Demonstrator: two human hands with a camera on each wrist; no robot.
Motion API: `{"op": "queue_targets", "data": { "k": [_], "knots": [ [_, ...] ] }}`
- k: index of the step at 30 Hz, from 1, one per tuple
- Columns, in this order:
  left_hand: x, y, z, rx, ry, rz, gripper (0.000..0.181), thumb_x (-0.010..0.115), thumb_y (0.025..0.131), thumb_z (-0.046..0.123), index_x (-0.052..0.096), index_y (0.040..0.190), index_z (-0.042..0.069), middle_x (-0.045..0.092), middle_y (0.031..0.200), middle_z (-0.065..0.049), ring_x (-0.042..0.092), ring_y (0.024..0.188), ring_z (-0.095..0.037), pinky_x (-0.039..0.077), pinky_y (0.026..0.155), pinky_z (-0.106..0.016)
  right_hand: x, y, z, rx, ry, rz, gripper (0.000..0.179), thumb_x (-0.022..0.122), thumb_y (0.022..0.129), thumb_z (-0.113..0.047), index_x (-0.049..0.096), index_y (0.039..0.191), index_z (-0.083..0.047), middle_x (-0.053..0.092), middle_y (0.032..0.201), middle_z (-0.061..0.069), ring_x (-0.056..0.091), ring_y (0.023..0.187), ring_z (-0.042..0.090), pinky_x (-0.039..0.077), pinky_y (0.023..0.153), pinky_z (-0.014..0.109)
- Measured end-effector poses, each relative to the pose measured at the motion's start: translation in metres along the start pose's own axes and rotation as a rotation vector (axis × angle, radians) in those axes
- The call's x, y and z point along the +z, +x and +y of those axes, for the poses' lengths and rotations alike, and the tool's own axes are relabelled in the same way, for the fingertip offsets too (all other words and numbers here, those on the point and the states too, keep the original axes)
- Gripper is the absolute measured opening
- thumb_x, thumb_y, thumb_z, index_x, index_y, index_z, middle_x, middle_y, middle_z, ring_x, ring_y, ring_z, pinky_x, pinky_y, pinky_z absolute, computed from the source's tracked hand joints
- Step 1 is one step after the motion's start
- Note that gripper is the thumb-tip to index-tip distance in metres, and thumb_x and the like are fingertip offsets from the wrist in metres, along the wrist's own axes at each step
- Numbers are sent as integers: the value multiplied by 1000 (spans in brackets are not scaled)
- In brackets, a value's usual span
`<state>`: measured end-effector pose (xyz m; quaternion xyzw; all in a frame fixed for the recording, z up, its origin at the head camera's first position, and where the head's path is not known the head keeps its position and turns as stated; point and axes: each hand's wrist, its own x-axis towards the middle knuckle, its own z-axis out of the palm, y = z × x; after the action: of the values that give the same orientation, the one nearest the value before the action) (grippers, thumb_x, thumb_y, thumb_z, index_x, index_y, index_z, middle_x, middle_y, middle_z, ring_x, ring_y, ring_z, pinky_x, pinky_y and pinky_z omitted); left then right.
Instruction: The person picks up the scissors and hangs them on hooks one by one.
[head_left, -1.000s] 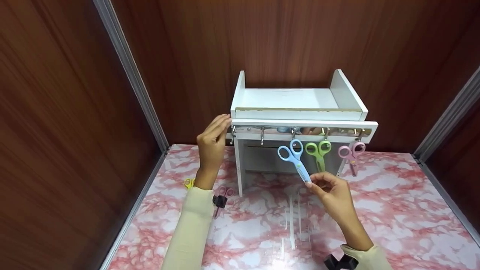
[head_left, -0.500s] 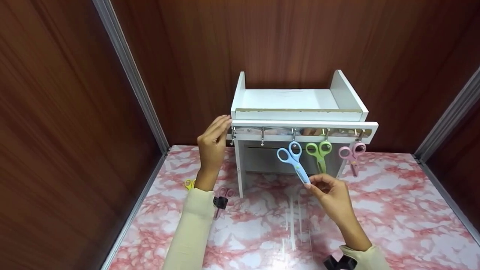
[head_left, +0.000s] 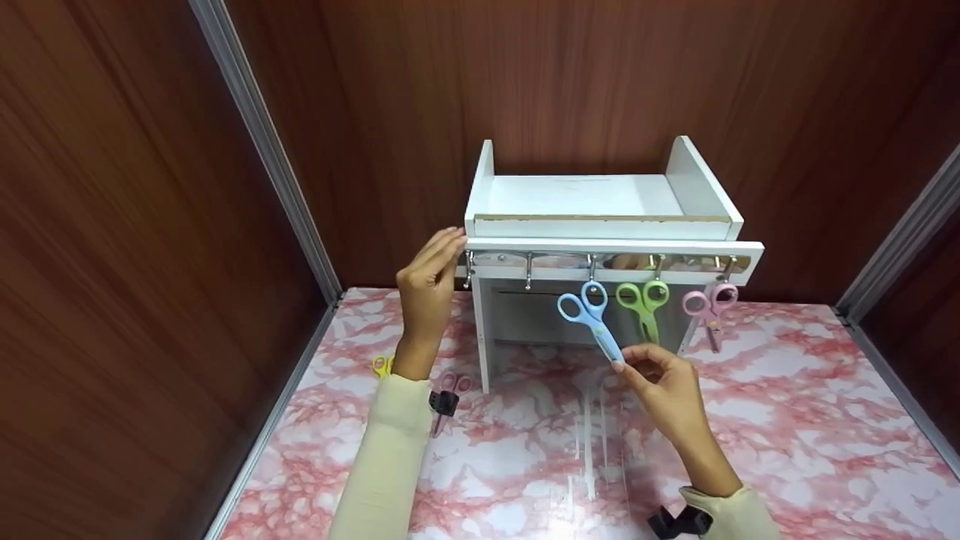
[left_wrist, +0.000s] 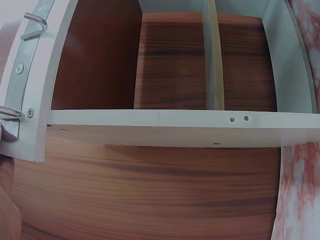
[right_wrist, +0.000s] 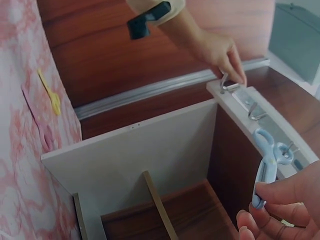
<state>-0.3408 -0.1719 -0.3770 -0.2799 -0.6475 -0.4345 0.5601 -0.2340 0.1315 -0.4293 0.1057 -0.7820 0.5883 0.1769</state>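
In the head view, a white rail with metal hooks (head_left: 555, 276) spans the front of a small white shelf unit (head_left: 600, 228). My left hand (head_left: 429, 289) grips the rail's left end, its thumb by the end hook in the left wrist view. Blue scissors (head_left: 598, 328) hang handle-up at the middle hook, which shows inside one finger loop. Between thumb and fingers, my right hand (head_left: 667, 390) pinches their lower tip, tilting them rightward. Green scissors (head_left: 644, 307) and pink scissors (head_left: 710, 306) hang from the two hooks to the right. Both left hooks carry nothing.
Yellow scissors (head_left: 382, 366) and another pink pair (head_left: 455, 382) lie on the red-and-white marbled table (head_left: 510, 465), partly behind my left arm. Brown wood-grain panels (head_left: 570, 82) with metal edge strips enclose the table at the back and sides.
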Motion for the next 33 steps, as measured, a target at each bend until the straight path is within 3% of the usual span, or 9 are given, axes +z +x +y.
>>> {"op": "queue_targets", "data": {
  "k": [6, 13, 22, 29, 33],
  "knots": [
    [0, 0, 0, 0, -3, -2, 16, 65, 86, 0, 73, 99, -1, 69, 106, -12, 63, 105, -23, 52, 92, -32, 2, 2, 4, -7, -15, 22, 11, 70, 79, 9, 66, 89, 9, 65, 79, 22, 63, 67, 29, 54, 56, 17],
    [1, 1, -1, 8, -9, 3, 16, 65, 86, 0, 73, 100, 0, 69, 106, -12, 63, 104, -26, 52, 93, -31, 4, 5, 8, 15, -6, 44, 13, 67, 80, 10, 66, 93, 11, 64, 80, 25, 63, 68, 31, 57, 57, 22],
    [0, -1, 0, -7, 3, 0, 15, 65, 86, 0, 73, 99, -1, 69, 105, -13, 63, 105, -23, 52, 91, -31, 5, 8, 13, 26, 20, 37, 15, 67, 81, 11, 66, 96, 13, 65, 84, 27, 63, 66, 8, 56, 60, 19],
    [0, -1, -1, -10, 8, 5, 15, 66, 86, 1, 73, 99, -1, 69, 105, -12, 63, 105, -22, 52, 91, -31, 7, 10, 17, 30, 41, 48, 15, 66, 81, 11, 65, 96, 14, 65, 86, 28, 64, 65, 8, 59, 61, 26],
    [1, -1, -1, -6, 4, 12, 15, 66, 86, 1, 73, 98, -1, 69, 106, -12, 64, 104, -25, 52, 91, -31, 8, 11, 17, 30, 17, 58, 13, 67, 81, 10, 66, 94, 13, 66, 84, 28, 64, 65, 12, 57, 59, 21]
  ]
}}
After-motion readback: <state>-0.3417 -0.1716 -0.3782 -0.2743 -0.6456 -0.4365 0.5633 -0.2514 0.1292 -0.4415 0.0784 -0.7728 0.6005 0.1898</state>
